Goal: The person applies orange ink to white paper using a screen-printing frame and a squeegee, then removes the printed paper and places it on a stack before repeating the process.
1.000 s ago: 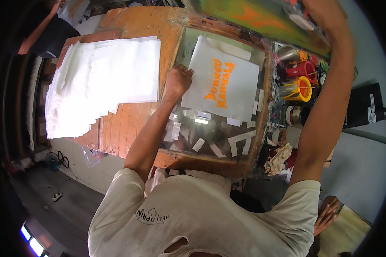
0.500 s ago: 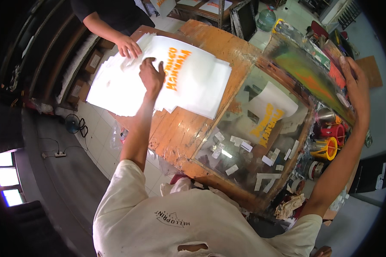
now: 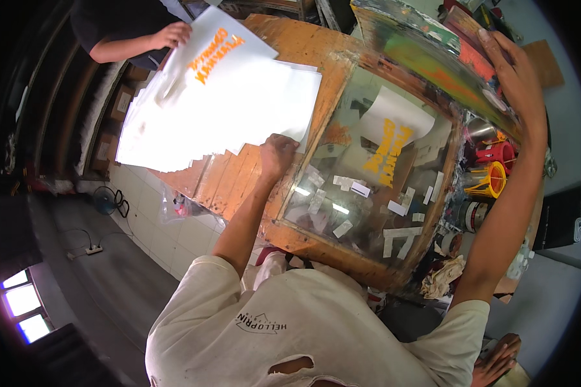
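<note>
My left hand (image 3: pixel 278 156) is at the near right corner of a stack of white paper sheets (image 3: pixel 239 106), its fingers closed on the top sheet's corner. My right hand (image 3: pixel 515 80) grips the upper edge of a tilted screen-printing frame (image 3: pixel 426 77), whose mesh is smeared green and orange. Below the frame lies a glass plate (image 3: pixel 303 216) set in the wooden table. On the glass are a white sheet (image 3: pixel 400 116), yellow-orange lettering (image 3: pixel 390 155) and several bits of tape. Across the table, a co-worker's hand (image 3: pixel 171 35) holds up a sheet with orange lettering (image 3: pixel 216 55).
Ink pots, among them a red one (image 3: pixel 497 155) and a yellow one (image 3: pixel 486 180), crowd the table's right side near a crumpled rag (image 3: pixel 443 277). Shelves (image 3: pixel 58 90) stand at left. A fan (image 3: pixel 106 200) and a power strip (image 3: pixel 93 250) are at lower left.
My left hand has moved right and nearer, from the printed top sheet to the stack's near right corner. The co-worker has lifted the printed sheet away. My right hand still holds the frame up.
</note>
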Available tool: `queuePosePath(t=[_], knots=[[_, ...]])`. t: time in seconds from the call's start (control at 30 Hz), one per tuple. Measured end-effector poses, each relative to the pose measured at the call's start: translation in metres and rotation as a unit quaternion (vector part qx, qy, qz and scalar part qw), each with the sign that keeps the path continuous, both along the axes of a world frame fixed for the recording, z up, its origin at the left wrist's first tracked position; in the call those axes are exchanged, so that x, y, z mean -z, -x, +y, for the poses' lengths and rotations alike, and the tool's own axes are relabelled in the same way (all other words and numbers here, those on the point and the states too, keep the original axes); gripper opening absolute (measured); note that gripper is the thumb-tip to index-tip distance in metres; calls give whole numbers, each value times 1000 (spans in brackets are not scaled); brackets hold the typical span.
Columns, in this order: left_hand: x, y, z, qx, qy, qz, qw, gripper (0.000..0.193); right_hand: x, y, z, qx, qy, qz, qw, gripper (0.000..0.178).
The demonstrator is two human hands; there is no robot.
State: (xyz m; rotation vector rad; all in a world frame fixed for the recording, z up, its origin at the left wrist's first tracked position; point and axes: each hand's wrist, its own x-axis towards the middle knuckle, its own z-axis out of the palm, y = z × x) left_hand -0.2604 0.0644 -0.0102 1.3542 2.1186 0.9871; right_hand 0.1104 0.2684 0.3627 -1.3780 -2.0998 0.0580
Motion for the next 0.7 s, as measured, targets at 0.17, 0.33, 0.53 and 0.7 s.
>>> queuePosePath(t=[0.17, 0.33, 0.53, 0.7], knots=[[-35, 28, 20, -92, 34, -125, 987, 24, -11, 5, -3, 2, 74, -29, 997, 64], [-50, -12, 24, 149, 142, 49, 977, 25, -28, 30, -33, 30, 99, -11, 995, 45], [-10, -125, 20, 261, 90, 246, 929, 69, -40, 35, -51, 37, 122, -8, 992, 53], [10, -217, 27, 346, -27, 247, 905, 63, -46, 32, -44, 51, 150, -53, 986, 54]])
